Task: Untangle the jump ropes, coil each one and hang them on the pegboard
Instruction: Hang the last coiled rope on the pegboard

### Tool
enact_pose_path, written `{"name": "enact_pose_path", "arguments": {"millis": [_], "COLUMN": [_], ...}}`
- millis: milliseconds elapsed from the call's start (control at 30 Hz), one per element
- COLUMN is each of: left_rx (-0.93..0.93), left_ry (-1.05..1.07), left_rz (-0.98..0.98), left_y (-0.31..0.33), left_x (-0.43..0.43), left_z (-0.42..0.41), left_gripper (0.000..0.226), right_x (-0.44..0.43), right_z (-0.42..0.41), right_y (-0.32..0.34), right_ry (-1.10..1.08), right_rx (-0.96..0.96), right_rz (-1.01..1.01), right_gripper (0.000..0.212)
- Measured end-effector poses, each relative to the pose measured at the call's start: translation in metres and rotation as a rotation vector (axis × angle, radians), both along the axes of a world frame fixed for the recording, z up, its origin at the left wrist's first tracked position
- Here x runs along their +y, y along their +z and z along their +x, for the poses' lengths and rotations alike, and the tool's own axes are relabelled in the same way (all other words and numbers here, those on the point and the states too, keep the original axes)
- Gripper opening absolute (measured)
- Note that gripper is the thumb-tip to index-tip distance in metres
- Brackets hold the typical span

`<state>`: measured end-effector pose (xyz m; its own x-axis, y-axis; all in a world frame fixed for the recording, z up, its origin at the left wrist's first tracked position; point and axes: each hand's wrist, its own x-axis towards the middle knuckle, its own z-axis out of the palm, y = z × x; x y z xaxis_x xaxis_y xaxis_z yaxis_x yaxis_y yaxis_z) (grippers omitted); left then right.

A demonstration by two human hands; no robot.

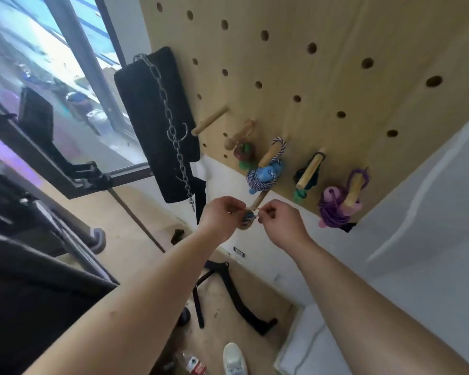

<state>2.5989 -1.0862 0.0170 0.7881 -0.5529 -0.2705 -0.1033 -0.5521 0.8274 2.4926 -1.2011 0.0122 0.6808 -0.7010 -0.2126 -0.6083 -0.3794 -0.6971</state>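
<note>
The wooden pegboard (pixel 309 85) carries several pegs. Coiled ropes hang from its lower pegs: a dark red one (pixel 243 152), a blue-and-white one with blue handles (pixel 266 175), a dark green one (pixel 305 177) and a purple one with pink handles (pixel 336 208). Just below the board, my left hand (pixel 222 215) grips a small coiled bundle with blue rope and a tan handle (pixel 247 220). My right hand (pixel 279 220) pinches a thin end of that bundle beside a low wooden peg (pixel 257 201). Most of the bundle is hidden by my fingers.
A black padded mat (pixel 152 123) with a metal chain (pixel 173 131) hangs left of the pegboard, beside a window (pixel 52 77). On the floor lie a black metal frame (pixel 228 293), a plastic bottle (pixel 192 365) and my white shoe (pixel 234 358). Black equipment (pixel 38 266) stands at left.
</note>
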Motion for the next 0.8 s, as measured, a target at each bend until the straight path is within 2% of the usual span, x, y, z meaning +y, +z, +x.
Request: {"name": "enact_pose_path", "arguments": {"millis": [467, 667, 800], "left_rx": [-0.028, -0.009, 0.038], "left_ry": [-0.167, -0.259, -0.177], "left_rz": [0.009, 0.088, 0.033], "left_y": [-0.030, -0.038, -0.042], "left_x": [-0.038, -0.040, -0.050], "left_z": [0.038, 0.039, 0.041], "left_gripper": [0.016, 0.013, 0.013], "right_x": [-0.020, -0.021, -0.027], "right_z": [0.027, 0.027, 0.025], "right_y": [-0.014, -0.021, -0.025], "right_ry": [-0.050, -0.028, -0.047], "right_rx": [0.014, 0.054, 0.020], "right_rz": [0.034, 0.076, 0.068], "right_gripper": [0.007, 0.010, 0.010]}}
